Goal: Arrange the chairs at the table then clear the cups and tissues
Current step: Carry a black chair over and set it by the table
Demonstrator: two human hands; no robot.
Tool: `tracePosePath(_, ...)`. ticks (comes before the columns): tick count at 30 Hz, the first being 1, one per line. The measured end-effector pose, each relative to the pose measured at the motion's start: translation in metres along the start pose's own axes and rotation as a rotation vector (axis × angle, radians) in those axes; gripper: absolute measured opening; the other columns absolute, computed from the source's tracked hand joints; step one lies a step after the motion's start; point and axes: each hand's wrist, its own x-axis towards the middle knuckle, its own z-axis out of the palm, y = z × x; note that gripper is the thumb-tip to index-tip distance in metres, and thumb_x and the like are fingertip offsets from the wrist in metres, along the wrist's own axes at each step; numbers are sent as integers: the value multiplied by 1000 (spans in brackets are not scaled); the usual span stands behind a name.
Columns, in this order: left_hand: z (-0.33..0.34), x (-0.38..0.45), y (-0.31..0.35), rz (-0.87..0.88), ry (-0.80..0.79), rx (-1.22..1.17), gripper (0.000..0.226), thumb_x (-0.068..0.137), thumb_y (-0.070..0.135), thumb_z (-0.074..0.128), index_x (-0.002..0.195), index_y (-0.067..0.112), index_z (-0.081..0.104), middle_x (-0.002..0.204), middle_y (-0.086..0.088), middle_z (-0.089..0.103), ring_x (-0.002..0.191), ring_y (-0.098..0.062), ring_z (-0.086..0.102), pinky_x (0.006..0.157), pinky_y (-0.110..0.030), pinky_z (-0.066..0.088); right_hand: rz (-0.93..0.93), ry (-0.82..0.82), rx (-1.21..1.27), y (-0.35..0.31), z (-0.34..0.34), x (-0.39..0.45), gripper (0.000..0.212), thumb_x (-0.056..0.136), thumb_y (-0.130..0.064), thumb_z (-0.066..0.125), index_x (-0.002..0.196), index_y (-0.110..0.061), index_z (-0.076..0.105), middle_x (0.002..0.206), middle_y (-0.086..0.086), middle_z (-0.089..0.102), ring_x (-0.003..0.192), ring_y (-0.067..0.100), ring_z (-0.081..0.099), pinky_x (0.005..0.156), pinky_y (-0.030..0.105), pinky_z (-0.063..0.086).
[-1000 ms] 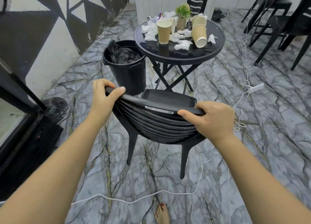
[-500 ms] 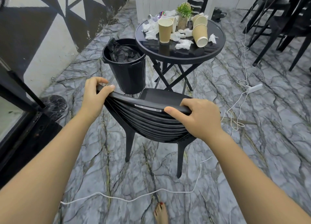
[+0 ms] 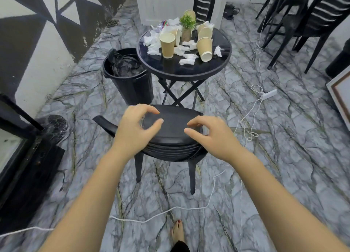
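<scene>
Chair (image 3: 171, 126) stands near table (image 3: 189, 73), hands loose above it.

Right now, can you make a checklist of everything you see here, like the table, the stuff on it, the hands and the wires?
Surface: round black table, glossy, on crossed legs; grey marbled floor.
Job's things: black chair in front of the table; paper cups, one upright, one tipped, more behind; crumpled tissues scattered across the top.
Clutter: small potted plant among the cups; lined black bin left of the table.
Grippers: left hand and right hand open, fingers spread over the chair back, gripping nothing.
Cables: white cable across the floor near a bare foot; power strip to the right.
Surroundings: black-and-white patterned wall; more chairs at back right.
</scene>
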Motion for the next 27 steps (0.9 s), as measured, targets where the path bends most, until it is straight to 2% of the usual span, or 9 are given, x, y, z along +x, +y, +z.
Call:
tracePosePath(2,6,4,20,-1,-68,-32,16,87,32,74,101,33,66,101,28,62,109,-7,54,92,-29,46,30,-5,-10,3,-19,-4,23,92,-49,62,105,-31,70,103,-22,67,105,2,58,96,35,48)
tracePosePath(4,12,12,41,-7,-132,-56,17,86,33,75,101,35,66,104,31,61,110,-1,52,91,-23,44,64,12,-15,6,-40,-7,22,91,-49,63,104,-32,70,103,-23,66,105,0,58,96,33,48)
tracePosePath(6,19,21,60,6,-201,-68,17,86,33,75,102,33,66,102,28,63,108,1,53,89,-21,44,103,39,-5,12,-61,-11,22,91,-48,64,104,-32,70,103,-22,67,104,0,59,95,33,49)
tracePosePath(10,45,44,98,78,-341,-69,19,87,39,71,104,32,66,104,23,65,109,-2,56,91,-30,51,170,95,-42,27,-102,-20,26,89,-49,66,107,-30,70,106,-18,68,106,4,60,96,33,49)
tracePosePath(16,106,89,147,133,-539,-11,21,87,42,72,106,34,65,104,21,65,104,0,54,89,-25,49,243,96,-100,66,-167,-27,27,89,-46,69,109,-28,71,108,-16,69,104,4,59,95,30,47)
tracePosePath(21,171,134,187,121,-587,-27,22,86,44,73,104,34,64,100,21,66,97,7,51,83,-20,44,265,85,-154,128,-225,-15,26,87,-47,70,108,-31,69,105,-19,68,98,0,57,89,25,46)
tracePosePath(24,215,161,207,73,-584,-27,25,85,48,72,106,37,63,102,24,64,105,4,56,90,-27,51,281,34,-170,172,-259,0,28,86,-47,70,108,-31,68,106,-17,69,101,4,60,91,32,50)
tracePosePath(27,252,184,224,20,-576,-17,25,84,49,72,105,39,62,102,26,63,107,1,56,93,-33,53,276,-22,-191,207,-289,17,31,86,-48,70,109,-28,68,106,-13,70,100,5,61,91,32,50)
